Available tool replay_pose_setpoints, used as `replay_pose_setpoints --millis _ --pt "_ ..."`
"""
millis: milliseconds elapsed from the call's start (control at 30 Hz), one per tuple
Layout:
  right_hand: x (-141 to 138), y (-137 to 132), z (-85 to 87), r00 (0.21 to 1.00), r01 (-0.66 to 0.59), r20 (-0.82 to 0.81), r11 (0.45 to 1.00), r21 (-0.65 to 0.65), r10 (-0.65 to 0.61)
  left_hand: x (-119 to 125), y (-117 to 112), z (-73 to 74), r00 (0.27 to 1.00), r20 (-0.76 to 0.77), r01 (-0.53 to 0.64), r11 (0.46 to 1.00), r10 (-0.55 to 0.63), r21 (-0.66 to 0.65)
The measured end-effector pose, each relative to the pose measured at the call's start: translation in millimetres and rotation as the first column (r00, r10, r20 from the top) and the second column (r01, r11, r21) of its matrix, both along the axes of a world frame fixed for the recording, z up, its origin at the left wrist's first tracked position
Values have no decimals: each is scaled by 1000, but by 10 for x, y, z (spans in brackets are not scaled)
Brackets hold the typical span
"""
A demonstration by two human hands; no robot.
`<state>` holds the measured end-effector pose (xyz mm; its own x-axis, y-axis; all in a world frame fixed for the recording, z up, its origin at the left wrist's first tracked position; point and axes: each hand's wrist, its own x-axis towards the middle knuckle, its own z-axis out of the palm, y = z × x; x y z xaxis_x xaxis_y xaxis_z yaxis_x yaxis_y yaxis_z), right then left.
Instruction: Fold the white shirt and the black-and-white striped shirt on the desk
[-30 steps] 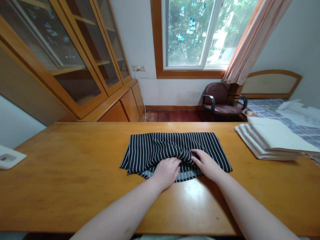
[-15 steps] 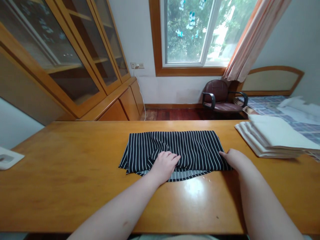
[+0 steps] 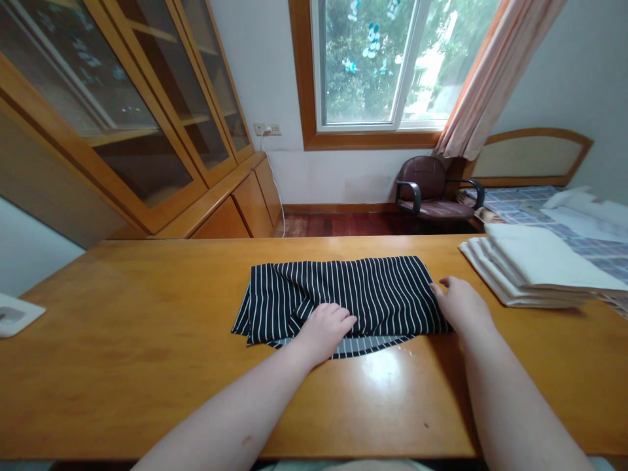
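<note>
A folded black garment with thin white stripes (image 3: 383, 288) lies on the wooden table in front of me. Its curved hem, with a grey inner side, shows along the near edge, and the fabric is bunched near the middle. My left hand (image 3: 328, 329) rests palm down on the near middle of the garment, fingers laid over the cloth. At the garment's right edge is my right hand (image 3: 461, 304), its thumb and fingers apart, with the thumb by the edge of the cloth.
A stack of folded white cloths (image 3: 530, 268) sits at the table's far right. A white object (image 3: 19, 314) is at the left edge of the wooden table (image 3: 122, 360). Beyond stand a glass-door cabinet (image 3: 196, 190), a maroon chair (image 3: 424, 183) and a bed (image 3: 520, 196).
My right hand has loosened from the garment's right edge and moved slightly up along it, fingers parting. My left hand stays on the cloth.
</note>
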<state>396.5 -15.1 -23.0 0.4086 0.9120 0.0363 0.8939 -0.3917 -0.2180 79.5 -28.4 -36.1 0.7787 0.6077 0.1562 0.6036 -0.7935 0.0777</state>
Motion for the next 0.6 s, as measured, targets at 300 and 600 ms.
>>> replay_pose_setpoints --millis 300,600 --pt "-692 -42 -326 845 -535 -37 844 -35 534 -263 18 367 993 20 -107 971 114 -213" --pt "-664 -30 -380 844 -535 -12 840 -97 536 -1340 136 453 447 -456 -880 289 770 -376"
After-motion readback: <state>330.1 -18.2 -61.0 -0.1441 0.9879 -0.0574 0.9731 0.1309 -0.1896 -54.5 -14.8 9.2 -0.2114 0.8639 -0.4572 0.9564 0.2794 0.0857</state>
